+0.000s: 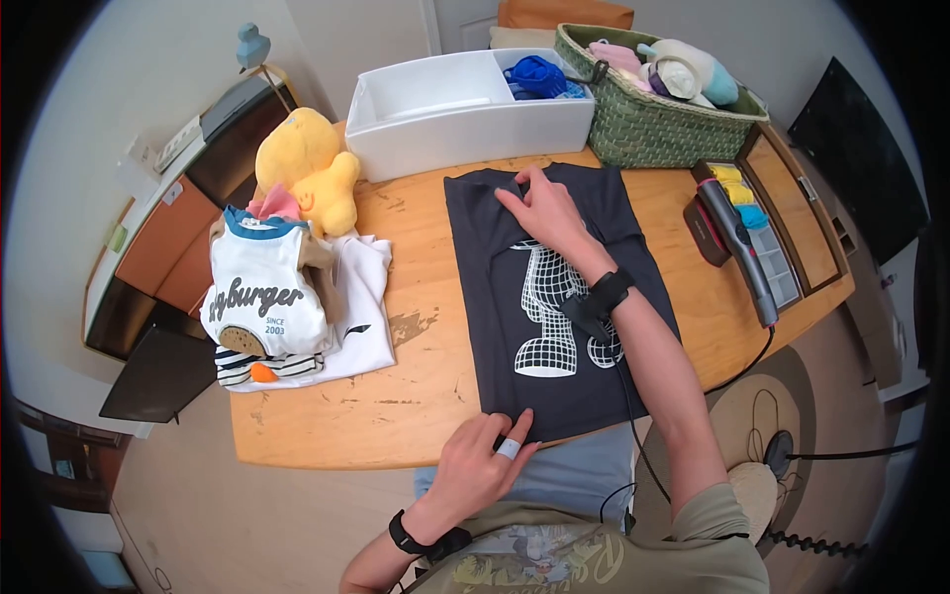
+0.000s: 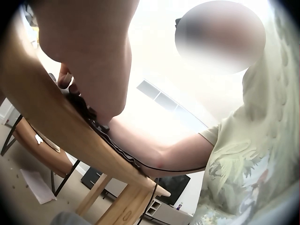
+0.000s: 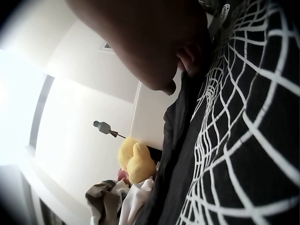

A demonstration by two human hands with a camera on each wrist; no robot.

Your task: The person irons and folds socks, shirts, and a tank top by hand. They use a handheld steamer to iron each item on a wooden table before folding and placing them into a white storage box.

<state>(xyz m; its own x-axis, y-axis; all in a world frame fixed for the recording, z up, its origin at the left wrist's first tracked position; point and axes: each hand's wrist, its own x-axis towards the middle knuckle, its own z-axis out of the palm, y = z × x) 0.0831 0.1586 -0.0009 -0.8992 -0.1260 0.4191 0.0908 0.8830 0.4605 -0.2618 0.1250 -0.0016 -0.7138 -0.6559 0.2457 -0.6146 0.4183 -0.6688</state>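
A dark T-shirt [image 1: 584, 396] with a white grid-patterned figure print lies folded lengthwise on the table. My right hand [image 1: 549, 213] is at its far end, thumb and curled fingers pinching the cloth near the collar. In the right wrist view the dark cloth [image 3: 176, 122] rises in a ridge to those fingers. At the near edge, my left hand [image 1: 480, 460], with a light band on one finger, grips the hem between thumb and forefinger. Its fingertips are hidden in the left wrist view, where the back of the hand [image 2: 89, 56] blocks them.
Folded clothes [image 1: 262, 287] are stacked at the left, a yellow plush toy [image 1: 312, 173] behind them. A white divided box [image 1: 426, 124] and green woven basket [image 1: 653, 134] line the back. To the right are a corded styling tool [image 1: 737, 243] and a lidded wooden case [image 1: 792, 213].
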